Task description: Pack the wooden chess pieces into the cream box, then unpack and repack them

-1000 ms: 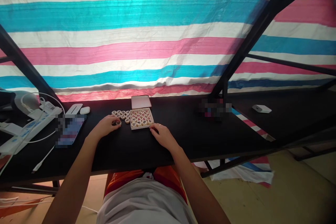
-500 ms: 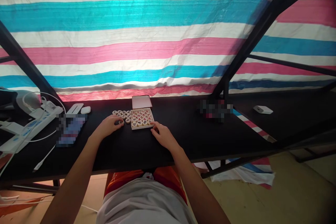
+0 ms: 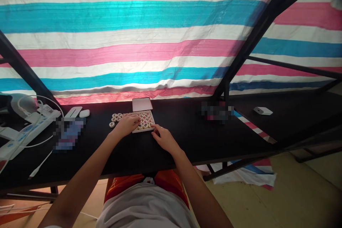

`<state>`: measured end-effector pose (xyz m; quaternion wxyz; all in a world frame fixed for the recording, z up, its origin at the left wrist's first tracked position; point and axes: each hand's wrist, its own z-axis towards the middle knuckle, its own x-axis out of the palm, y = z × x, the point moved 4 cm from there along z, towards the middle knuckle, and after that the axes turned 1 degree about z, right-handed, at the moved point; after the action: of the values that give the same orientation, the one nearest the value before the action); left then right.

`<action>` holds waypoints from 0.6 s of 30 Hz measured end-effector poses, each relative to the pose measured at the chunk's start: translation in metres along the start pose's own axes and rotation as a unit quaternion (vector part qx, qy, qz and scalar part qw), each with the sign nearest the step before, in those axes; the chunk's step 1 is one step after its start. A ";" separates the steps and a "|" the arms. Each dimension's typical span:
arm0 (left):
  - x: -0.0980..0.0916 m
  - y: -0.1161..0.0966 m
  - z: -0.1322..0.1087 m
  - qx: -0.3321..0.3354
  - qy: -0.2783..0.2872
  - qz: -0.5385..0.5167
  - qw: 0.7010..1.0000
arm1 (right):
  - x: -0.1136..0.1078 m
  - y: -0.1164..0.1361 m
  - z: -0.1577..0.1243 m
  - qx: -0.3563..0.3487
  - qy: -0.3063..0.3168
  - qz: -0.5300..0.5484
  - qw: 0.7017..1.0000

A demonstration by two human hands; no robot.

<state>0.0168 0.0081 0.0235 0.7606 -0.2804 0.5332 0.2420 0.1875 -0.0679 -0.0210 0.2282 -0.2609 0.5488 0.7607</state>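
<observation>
A shallow white box (image 3: pixel 143 131) of Chinese chess pieces (image 3: pixel 145 126) sits on the black table, its pieces lettered in red and black. My left hand (image 3: pixel 129 124) reaches over the box's left side, fingers bent together on a Chinese chess piece that they almost wholly hide. At the box's front right corner, my right hand (image 3: pixel 164 139) holds the edge between forefinger and thumb. Left of the box lie several loose pieces (image 3: pixel 114 115), partly covered by my left hand. One piece (image 3: pixel 112 124) stands apart in front of them. Behind the box rests its pale lid (image 3: pixel 142 104).
A power strip (image 3: pixel 24 134) with white cables, a pixelated phone-like item (image 3: pixel 70 133) and a small white case (image 3: pixel 84 113) occupy the left. Farther right are a pixelated dark object (image 3: pixel 216 112) and a white adapter (image 3: pixel 263 110). Black metal bars (image 3: pixel 248 42) slant before a striped sheet (image 3: pixel 133 17).
My left hand has moved right, from a loose piece beside the box to above the box's left side. My right hand stays at the box corner. The view has shifted slightly.
</observation>
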 end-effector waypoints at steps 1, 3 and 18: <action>0.002 0.001 -0.002 0.009 0.005 -0.010 1.000 | 0.000 0.000 0.000 -0.002 -0.001 -0.003 1.000; 0.005 0.002 -0.007 0.026 0.007 -0.034 0.999 | 0.000 0.000 0.000 -0.001 -0.001 -0.007 1.000; 0.009 0.007 -0.006 -0.035 -0.053 -0.136 0.989 | -0.001 0.003 0.001 0.012 -0.002 0.003 1.000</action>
<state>0.0113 0.0100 0.0122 0.8031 -0.3636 0.4406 0.1694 0.1866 -0.0680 -0.0182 0.2308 -0.2548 0.5581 0.7552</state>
